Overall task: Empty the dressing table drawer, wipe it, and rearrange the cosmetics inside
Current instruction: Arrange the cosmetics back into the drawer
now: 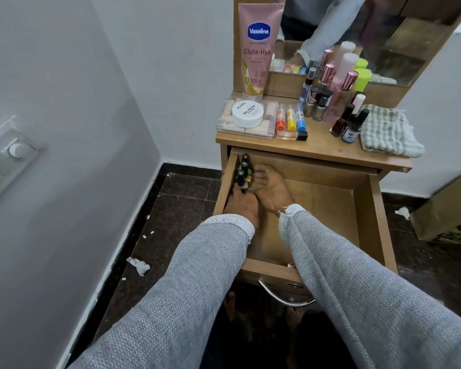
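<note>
Both hands, left [241, 206] and right [270, 186], steady dark-capped small nail polish bottles [243, 170] against open wooden drawer's [378, 217] left wall, lining a row; exact grip unclear.

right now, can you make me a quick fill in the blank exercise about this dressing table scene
1. The small dark-capped nail polish bottles stand in a row along the ____ wall of the open wooden drawer.
2. The tall pink tube standing against the mirror frame reads ____ on its blue logo.
3. The green-and-white checked cloth lies on the ____ end of the tabletop.
4. Both hands, left hand and right hand, are inside the ____.

Missing words: left; Vaseline; right; drawer
</note>
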The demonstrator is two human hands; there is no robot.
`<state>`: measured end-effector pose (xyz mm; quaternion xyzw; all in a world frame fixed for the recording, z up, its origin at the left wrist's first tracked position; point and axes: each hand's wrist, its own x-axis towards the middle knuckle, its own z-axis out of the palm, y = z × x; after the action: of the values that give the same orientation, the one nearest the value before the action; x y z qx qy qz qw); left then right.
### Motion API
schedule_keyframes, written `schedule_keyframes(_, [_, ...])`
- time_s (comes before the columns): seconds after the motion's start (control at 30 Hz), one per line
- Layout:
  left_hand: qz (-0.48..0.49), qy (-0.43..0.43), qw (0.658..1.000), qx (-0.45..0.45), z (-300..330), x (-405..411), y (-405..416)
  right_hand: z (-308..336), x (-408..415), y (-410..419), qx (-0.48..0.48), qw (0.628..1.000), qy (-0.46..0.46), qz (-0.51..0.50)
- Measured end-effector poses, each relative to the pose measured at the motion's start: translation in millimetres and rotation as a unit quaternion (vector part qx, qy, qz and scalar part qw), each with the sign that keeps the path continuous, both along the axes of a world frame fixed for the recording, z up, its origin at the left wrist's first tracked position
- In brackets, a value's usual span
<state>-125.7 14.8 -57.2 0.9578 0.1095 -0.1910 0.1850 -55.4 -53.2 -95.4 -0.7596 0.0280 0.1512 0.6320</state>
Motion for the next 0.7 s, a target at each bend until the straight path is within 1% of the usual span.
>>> schedule_keyframes(0.1, [0.006,-0.001,1.000,-0.006,0.7,-0.1,-0.6,0.0,0.7,-0.7,0.032,0.999,0.036,-0.022])
schedule_keyframes(0.23, [0.004,0.002,1.000,-0.009,1.1,0.0,-1.5,-7.2,3.4,-0.3,0.045,0.999,0.029,-0.013])
schedule_keyframes(0.37, [0.004,0.003,1.000,-0.003,0.6,-0.3,-0.8,-8.9,0.6,0.8,0.012,1.000,-0.004,0.008])
schedule_keyframes(0.43, [0.001,0.002,1.000,0.002,0.7,-0.6,-1.0,-11.9,1.0,1.2,-0.001,1.000,-0.017,-0.014])
schedule_keyframes(0.53, [-0.003,0.004,1.000,0.012,1.8,-0.5,-1.6,-16.5,3.6,0.5,-0.053,0.995,-0.039,-0.072])
schedule_keyframes(0.6, [-0.005,0.004,1.000,0.015,1.7,-0.3,-1.8,-21.6,4.0,-1.7,-0.061,0.994,-0.046,-0.079])
schedule_keyframes(0.7, [-0.007,0.004,1.000,0.012,-0.1,0.3,-1.1,-22.0,1.0,-0.5,-0.065,0.994,-0.057,-0.064])
